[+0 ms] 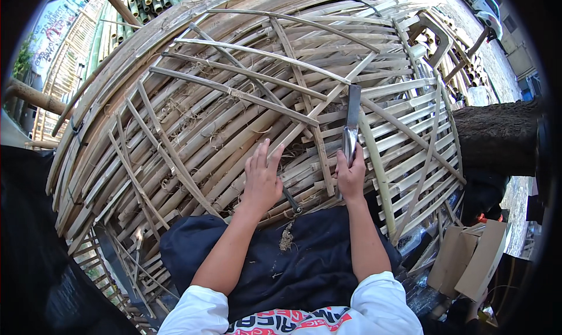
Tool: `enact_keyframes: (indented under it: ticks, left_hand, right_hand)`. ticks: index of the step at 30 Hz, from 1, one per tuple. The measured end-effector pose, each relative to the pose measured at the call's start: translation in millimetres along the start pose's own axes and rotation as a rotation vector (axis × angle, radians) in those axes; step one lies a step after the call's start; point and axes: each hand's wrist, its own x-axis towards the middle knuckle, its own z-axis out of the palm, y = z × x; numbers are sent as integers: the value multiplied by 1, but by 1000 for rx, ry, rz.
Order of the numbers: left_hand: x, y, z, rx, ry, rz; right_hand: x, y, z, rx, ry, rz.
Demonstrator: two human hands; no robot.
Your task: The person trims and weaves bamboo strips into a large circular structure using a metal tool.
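Note:
My right hand (351, 178) is wrapped round the shiny handle of a broad-bladed knife (353, 108), its squared blade pointing away from me. Left of it, my left hand (261, 180) has its fingers extended and apart over split bamboo slats (234, 137), holding nothing that I can see. Whether its fingertips touch the slats I cannot tell. Several thin bamboo strips lie crosswise on top, among them a pale strip (263, 53) beyond my hands and a diagonal strip (328, 101) left of the blade. Curly shavings are scattered among the slats.
Dark cloth (234, 259) covers my lap, with a clump of shavings (286, 236) on it. A slatted bamboo panel (418, 142) lies at right, near a thick tree trunk (497, 137). An open cardboard box (468, 259) stands lower right; bamboo poles (146, 4) are stacked far left.

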Motion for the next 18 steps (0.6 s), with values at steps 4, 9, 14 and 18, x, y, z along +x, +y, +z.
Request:
enact_keyframes:
  ticks: [4, 9, 14, 18]
  left_hand:
    - [22, -9, 4, 48, -3, 77]
    - [63, -16, 4, 105, -10, 147]
    - [70, -25, 15, 228, -218, 72]
    - [75, -33, 26, 252, -168, 106]
  right_hand:
    - [-19, -29, -5, -53, -51, -178]
    - [-38, -25, -16, -256, -146, -440]
    - [-41, -32, -28, -414, -214, -494]
    - [-39, -33, -39, -535, -263, -500]
